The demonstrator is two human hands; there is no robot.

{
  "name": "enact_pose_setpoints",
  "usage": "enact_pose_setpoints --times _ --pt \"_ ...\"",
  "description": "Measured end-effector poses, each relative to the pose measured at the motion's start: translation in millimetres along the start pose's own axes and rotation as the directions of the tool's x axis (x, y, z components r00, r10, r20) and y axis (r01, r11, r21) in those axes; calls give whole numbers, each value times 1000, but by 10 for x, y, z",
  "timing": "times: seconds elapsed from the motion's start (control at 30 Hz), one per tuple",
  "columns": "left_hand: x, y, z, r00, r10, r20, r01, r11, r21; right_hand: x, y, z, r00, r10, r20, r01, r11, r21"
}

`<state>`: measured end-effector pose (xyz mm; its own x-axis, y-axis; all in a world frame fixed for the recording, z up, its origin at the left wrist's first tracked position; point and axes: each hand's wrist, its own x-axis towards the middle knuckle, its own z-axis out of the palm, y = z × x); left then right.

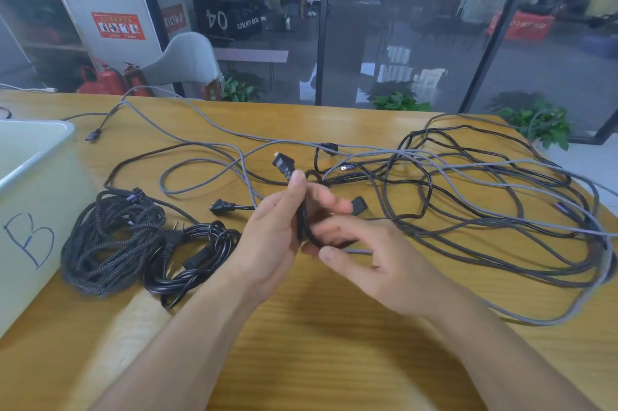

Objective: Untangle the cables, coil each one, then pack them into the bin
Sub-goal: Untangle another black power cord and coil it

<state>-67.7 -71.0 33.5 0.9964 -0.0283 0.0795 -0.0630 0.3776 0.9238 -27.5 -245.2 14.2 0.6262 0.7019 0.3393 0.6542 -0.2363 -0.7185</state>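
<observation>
Left hand (pixel 277 226) grips a black cable (pixel 302 223) mid-counter; right hand (pixel 364 253) pinches its loop. You're coiling. Next: feed slack from the tangle (pixel 485 203). 2 coils (pixel 113 240) wait beside the bin (pixel 36 176).

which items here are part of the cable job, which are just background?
Job:
left hand and right hand, gripping a black cable
tangled cables
braided coil
black power-cord coil
white bin marked B

Background:
wooden table
grey chair
fire extinguishers
potted plants
</observation>
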Motion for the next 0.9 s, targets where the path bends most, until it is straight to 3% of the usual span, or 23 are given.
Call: enact_pose_setpoints --times 0.07,0.2,0.33,0.43,0.53,0.67,0.73,0.8,0.9 --pt "-17 23 10 998 49 40 -51 998 43 -11 113 -64 998 12 62 -5 994 -113" --pt "-44 -30 65 983 39 178 -57 993 101 21 264 -53 999 2 50 21 900 -435" --pt "-25 -45 35 974 49 219 -96 973 210 70 285 -5 999 39 6 -27 795 -606" --pt "-19 -41 11 979 37 202 -84 970 226 95 340 10 979 198 40 -116 712 -692" --pt "-3 -9 -62 987 21 158 -47 986 158 55 393 -232 952 304 37 -206 723 -660" --pt "50 29 -197 997 -17 77 14 999 45 -100 405 -740 918 397 -3 -374 864 -338" --pt "56 40 -216 997 -44 65 45 999 -11 -169 400 -887 897 439 50 -413 873 -259" --pt "57 40 -192 995 -68 75 71 996 -46 -194 420 -925 860 510 39 -476 826 -301" --pt "62 -26 -108 985 -130 114 134 991 -30 -95 472 -830 849 447 -283 -528 684 -504"
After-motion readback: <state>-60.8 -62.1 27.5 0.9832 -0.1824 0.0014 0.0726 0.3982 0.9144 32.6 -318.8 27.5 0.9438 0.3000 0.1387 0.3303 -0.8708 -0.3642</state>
